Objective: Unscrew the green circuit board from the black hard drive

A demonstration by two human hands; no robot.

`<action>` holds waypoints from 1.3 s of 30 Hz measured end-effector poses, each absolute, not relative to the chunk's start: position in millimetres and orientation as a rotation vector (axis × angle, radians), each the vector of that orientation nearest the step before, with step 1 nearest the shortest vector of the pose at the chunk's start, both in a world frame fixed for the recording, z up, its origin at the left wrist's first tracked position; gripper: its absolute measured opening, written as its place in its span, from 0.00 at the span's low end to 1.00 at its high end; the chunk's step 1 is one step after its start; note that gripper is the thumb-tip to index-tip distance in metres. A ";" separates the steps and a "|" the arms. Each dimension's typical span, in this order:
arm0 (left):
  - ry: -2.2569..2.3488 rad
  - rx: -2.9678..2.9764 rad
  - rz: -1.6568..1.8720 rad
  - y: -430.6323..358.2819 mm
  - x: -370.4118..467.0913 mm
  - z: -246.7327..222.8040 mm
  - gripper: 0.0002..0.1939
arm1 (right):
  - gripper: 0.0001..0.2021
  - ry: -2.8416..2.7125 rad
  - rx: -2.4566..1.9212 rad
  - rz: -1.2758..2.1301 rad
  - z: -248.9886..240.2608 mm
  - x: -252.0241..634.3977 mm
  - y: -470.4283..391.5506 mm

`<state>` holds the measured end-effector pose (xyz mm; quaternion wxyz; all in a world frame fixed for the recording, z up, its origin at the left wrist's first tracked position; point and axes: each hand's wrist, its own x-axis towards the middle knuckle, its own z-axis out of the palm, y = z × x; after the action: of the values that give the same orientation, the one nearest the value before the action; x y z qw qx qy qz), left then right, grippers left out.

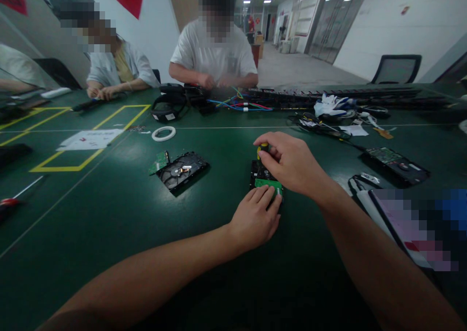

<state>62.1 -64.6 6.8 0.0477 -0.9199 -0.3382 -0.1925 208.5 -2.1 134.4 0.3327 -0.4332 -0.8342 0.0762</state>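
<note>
A black hard drive with a green circuit board lies on the dark green table in front of me. My right hand grips a yellow and black screwdriver, held upright over the far part of the drive; its tip is hidden. Pressed on the near end of the drive and its board is my left hand, fingers stretched out. To the left sits an opened drive case, with a loose green board touching its far left corner.
White tape roll stands beyond the opened case. Another drive lies at the right, near a notebook. Cables and white gloves are farther back. Red-handled screwdriver is far left. People sit across the table.
</note>
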 end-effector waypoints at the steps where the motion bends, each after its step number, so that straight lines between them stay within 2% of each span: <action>1: -1.030 -2.804 -0.590 -64.5 62.0 6.6 0.25 | 0.10 -2.188 -1.131 0.186 134.6 208.8 -1.9; 5: -1.026 -2.802 -0.589 -64.7 62.0 6.6 0.25 | 0.07 -2.192 -1.150 0.139 134.8 208.7 -1.7; 13: -1.030 -2.798 -0.566 -65.2 62.0 8.2 0.25 | 0.10 -2.147 -1.216 0.037 134.0 209.4 -1.4; 18: -1.036 -2.798 -0.580 -64.8 61.7 7.1 0.25 | 0.08 -2.124 -1.201 0.039 132.1 208.4 -0.1; 27: -1.035 -2.813 -0.582 -64.9 62.0 7.9 0.25 | 0.14 -2.152 -1.144 0.160 134.3 206.0 -5.3; 36: -1.032 -2.802 -0.566 -65.4 61.6 8.0 0.25 | 0.07 -2.137 -1.206 0.078 133.2 209.9 -0.4; 39: -1.027 -2.793 -0.572 -65.6 61.7 9.0 0.25 | 0.08 -2.136 -1.253 0.048 133.1 209.8 -1.0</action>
<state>61.7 -65.6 9.0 0.0556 -0.9202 -0.3384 -0.1885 209.8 -1.0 133.1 0.3264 -0.4781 -0.8152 0.0184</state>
